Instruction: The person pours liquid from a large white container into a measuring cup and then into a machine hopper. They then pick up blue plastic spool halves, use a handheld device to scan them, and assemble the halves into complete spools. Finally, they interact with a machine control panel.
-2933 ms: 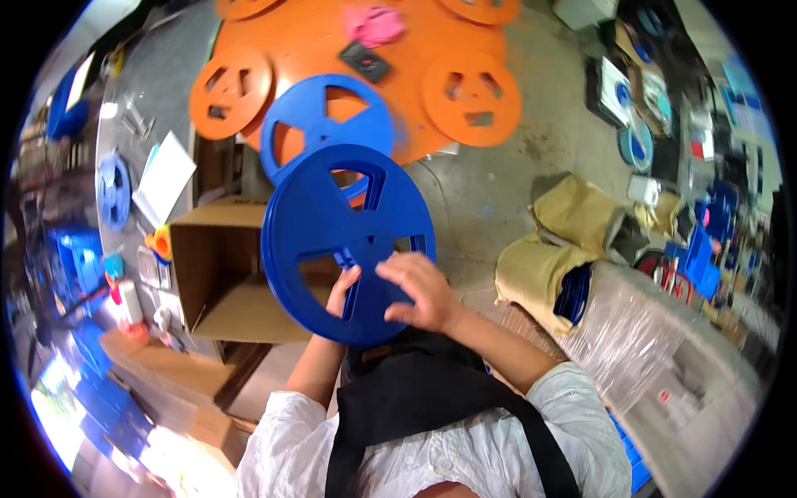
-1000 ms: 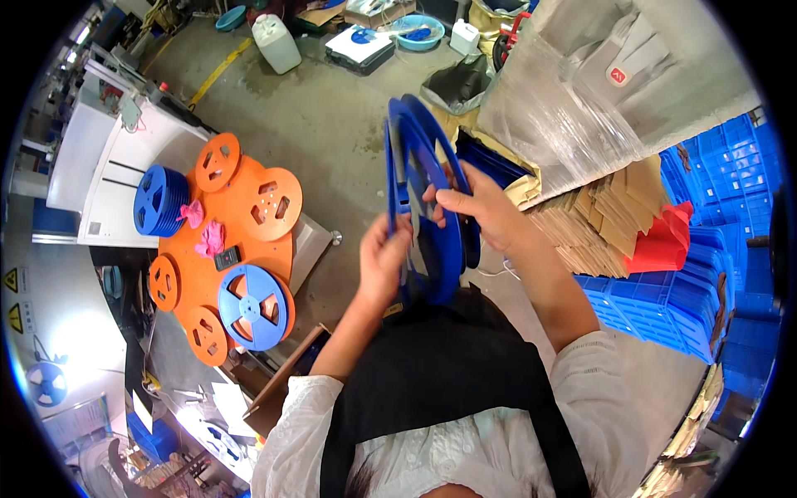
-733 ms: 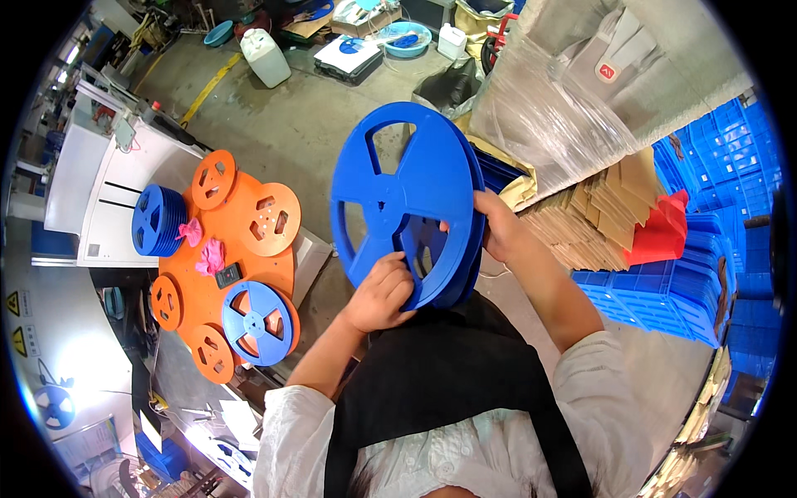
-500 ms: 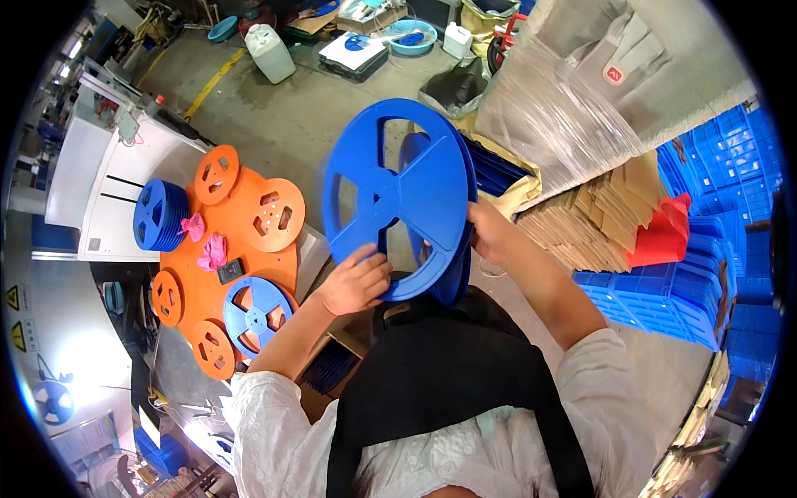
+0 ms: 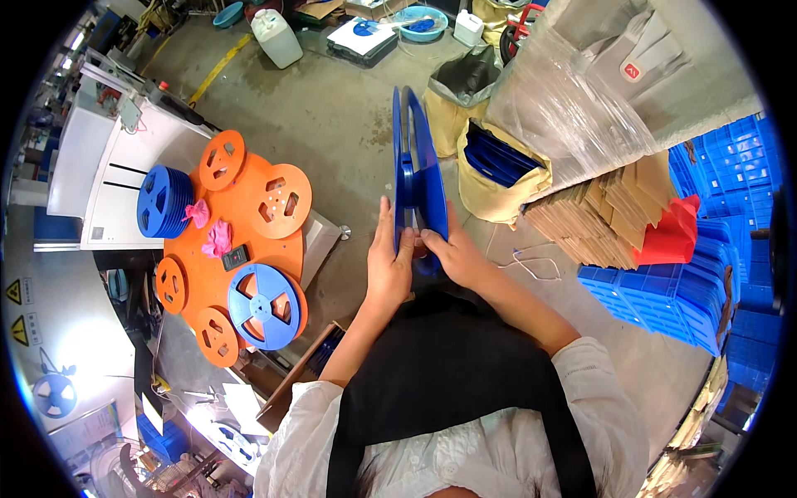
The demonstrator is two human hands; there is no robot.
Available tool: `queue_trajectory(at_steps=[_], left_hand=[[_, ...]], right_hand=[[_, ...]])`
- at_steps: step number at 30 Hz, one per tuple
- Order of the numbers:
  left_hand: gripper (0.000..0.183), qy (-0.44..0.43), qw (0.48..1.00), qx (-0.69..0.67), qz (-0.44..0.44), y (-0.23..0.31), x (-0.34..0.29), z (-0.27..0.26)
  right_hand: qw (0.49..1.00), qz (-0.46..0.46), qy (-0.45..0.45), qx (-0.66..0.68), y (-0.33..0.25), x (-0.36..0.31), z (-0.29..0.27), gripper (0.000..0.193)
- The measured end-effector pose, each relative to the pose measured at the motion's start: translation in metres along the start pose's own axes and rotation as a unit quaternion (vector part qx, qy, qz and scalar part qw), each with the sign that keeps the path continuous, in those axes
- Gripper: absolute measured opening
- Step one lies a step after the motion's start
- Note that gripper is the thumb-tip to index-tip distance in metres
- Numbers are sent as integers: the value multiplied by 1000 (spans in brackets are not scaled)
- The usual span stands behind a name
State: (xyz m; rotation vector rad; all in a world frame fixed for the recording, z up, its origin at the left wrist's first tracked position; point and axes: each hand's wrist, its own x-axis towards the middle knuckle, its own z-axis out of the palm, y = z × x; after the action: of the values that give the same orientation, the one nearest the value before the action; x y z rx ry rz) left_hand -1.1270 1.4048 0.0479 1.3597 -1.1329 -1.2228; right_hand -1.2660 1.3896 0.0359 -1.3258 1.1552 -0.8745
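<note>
In front of my chest a blue plastic reel (image 5: 433, 189) stands on edge, its two flanges seen nearly edge-on with a gap between them. My left hand (image 5: 390, 259) presses against the left flange, its fingers stretched upward and its thumb at the near rim. My right hand (image 5: 455, 256) grips the right flange low down; its thumb rests at the near rim and its other fingers are mostly hidden behind the flange. To the left, another blue reel (image 5: 263, 307) lies on an orange disc of the orange turntable (image 5: 249, 199). A stack of blue reels (image 5: 164, 202) stands by its far left edge.
Pink cloths (image 5: 217, 239) and a small black device (image 5: 235, 258) lie on the turntable. At right are a yellowish sack (image 5: 490, 195) of blue reel parts, piled flat cardboard (image 5: 581, 224), a red cloth (image 5: 669, 231) and blue crates (image 5: 656, 303). An open carton (image 5: 290, 378) stands near my left arm.
The reel has turned from facing me to nearly edge-on. My left hand has moved right and up along it; my right hand has shifted left, bringing the hands close together.
</note>
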Motion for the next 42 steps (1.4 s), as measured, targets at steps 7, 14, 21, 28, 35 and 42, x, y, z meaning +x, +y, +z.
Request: queue_trajectory(at_steps=[7, 14, 21, 28, 35, 42], left_hand=[[43, -70, 988, -78, -113, -5, -9, -23], [46, -99, 970, -150, -166, -7, -2, -50], [46, -107, 963, -181, -168, -9, -4, -54], [45, -115, 959, -201, -166, -15, -9, -63], [30, -28, 994, 65, -80, -5, -8, -23], [37, -1, 949, -225, -221, -21, -18, 22]], right_hand=[[946, 190, -76, 254, 0, -13, -36, 70], [939, 188, -88, 273, -5, -18, -55, 55], [940, 191, -85, 271, -2, -24, -57, 39], [932, 186, -139, 279, 1, -25, -60, 51], [985, 174, -8, -14, -22, -12, -10, 40], [971, 31, 43, -234, 2, -17, 8, 40]])
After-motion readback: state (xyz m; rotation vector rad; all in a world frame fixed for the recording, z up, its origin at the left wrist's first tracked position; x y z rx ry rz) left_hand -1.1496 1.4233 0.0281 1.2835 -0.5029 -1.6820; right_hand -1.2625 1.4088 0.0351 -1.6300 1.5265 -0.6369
